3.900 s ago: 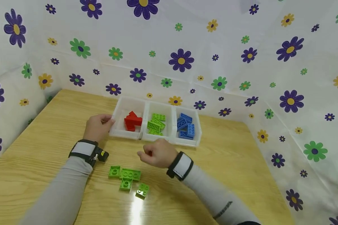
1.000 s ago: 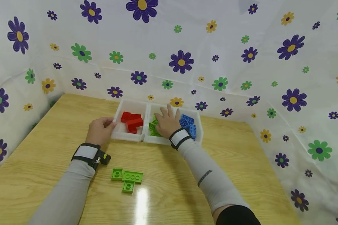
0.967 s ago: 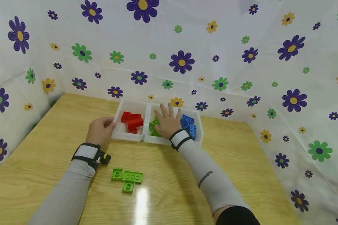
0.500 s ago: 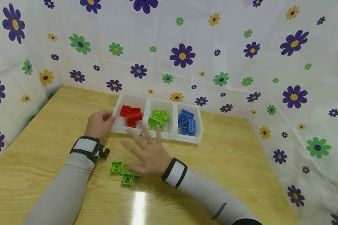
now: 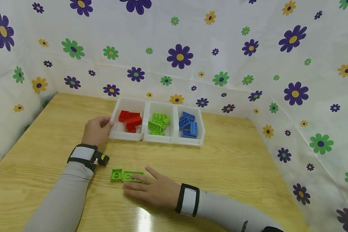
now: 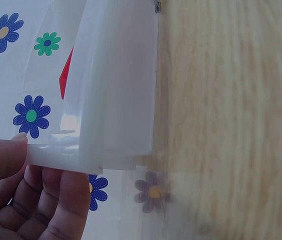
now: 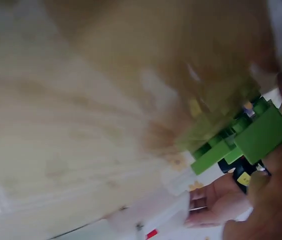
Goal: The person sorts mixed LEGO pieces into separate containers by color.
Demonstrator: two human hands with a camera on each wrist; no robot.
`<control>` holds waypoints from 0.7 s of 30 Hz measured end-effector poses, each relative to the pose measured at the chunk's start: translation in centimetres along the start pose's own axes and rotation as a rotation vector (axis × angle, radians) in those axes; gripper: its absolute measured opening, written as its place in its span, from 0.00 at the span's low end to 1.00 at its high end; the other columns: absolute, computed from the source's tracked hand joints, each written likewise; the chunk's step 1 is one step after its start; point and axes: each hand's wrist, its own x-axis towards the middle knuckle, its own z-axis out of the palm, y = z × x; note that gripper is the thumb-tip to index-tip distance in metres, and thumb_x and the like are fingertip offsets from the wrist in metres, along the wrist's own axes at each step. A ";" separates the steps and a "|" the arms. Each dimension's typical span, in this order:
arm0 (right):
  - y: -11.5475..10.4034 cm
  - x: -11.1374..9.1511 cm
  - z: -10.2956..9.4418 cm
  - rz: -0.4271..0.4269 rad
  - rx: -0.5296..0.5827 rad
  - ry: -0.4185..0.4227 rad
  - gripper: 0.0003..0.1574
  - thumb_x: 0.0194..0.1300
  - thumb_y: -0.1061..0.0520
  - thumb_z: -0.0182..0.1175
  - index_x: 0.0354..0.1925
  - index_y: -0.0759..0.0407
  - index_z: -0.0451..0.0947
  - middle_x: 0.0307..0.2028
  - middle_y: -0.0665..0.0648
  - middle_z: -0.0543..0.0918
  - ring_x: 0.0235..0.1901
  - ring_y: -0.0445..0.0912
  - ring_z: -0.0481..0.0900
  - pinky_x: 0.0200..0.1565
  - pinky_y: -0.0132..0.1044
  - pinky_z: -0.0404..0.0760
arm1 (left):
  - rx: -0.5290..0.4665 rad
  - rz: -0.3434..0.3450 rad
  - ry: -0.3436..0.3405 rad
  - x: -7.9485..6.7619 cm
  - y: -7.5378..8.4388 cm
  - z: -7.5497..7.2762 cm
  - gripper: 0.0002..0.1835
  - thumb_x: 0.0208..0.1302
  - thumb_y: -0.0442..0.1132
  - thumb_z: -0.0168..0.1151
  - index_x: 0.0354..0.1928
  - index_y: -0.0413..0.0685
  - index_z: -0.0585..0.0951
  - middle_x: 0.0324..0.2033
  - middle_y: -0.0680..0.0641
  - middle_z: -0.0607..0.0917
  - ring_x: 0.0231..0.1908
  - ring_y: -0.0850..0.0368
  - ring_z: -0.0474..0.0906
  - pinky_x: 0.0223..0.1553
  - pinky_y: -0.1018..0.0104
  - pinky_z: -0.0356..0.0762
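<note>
My left hand [image 5: 95,131] holds the left wall of the white bin [image 5: 112,129] with red bricks. In the left wrist view, my thumb lies above the rim of that bin [image 6: 63,159] and the curled fingers lie below it. My right hand [image 5: 158,190] reaches in from the right, fingers extended over the green bricks on the table. A long green brick [image 5: 126,176] is partly covered by those fingers; a small square green brick [image 5: 116,175] stands beside its left end. The right wrist view shows a green brick [image 7: 263,132] close to the fingers, partly blurred.
Farther right in the row are a bin of green bricks [image 5: 159,124] and a bin of blue bricks [image 5: 193,128]. A flowered white cloth [image 5: 179,29] hangs behind and at both sides of the wooden table [image 5: 220,174].
My right hand has come from the green bin down to the loose green bricks and now covers the nearest one. The separate green brick seen earliest is gone from its place. My left hand stays put.
</note>
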 end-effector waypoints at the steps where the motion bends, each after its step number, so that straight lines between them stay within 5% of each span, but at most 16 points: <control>1: 0.1 -0.6 0.1 -0.018 -0.013 0.013 0.32 0.83 0.48 0.44 0.80 0.41 0.57 0.79 0.43 0.58 0.80 0.45 0.49 0.77 0.54 0.52 | 0.003 0.002 -0.001 0.0 0.0 0.1 0.20 0.76 0.41 0.59 0.61 0.32 0.80 0.48 0.34 0.85 0.44 0.43 0.78 0.41 0.63 0.75; 4: 0.5 -2.1 0.5 -0.074 0.002 0.067 0.28 0.80 0.54 0.48 0.74 0.45 0.68 0.73 0.44 0.70 0.77 0.44 0.59 0.77 0.48 0.56 | 0.009 0.007 0.002 0.0 -0.2 0.2 0.21 0.76 0.41 0.59 0.61 0.32 0.80 0.48 0.34 0.85 0.45 0.42 0.78 0.41 0.63 0.75; 9: 1.6 -2.8 0.5 -0.136 0.219 0.145 0.21 0.78 0.60 0.53 0.65 0.52 0.78 0.61 0.50 0.83 0.66 0.44 0.76 0.73 0.39 0.64 | 0.019 0.004 0.008 0.1 -0.2 0.1 0.21 0.76 0.41 0.59 0.61 0.32 0.80 0.48 0.34 0.85 0.45 0.42 0.78 0.40 0.68 0.74; 16: 2.0 -4.9 1.4 -0.117 0.720 0.021 0.23 0.79 0.62 0.52 0.68 0.58 0.75 0.74 0.63 0.68 0.76 0.55 0.61 0.76 0.37 0.55 | 0.038 0.006 -0.011 0.0 -0.1 0.3 0.22 0.77 0.42 0.58 0.62 0.31 0.79 0.49 0.33 0.84 0.45 0.43 0.78 0.38 0.71 0.74; 21: 2.5 -5.2 0.9 -0.061 0.719 0.084 0.19 0.73 0.66 0.59 0.59 0.58 0.82 0.60 0.58 0.81 0.64 0.48 0.76 0.68 0.27 0.67 | 0.029 0.001 -0.003 -0.1 -0.1 0.4 0.21 0.77 0.41 0.58 0.62 0.32 0.79 0.49 0.33 0.84 0.45 0.43 0.77 0.37 0.72 0.74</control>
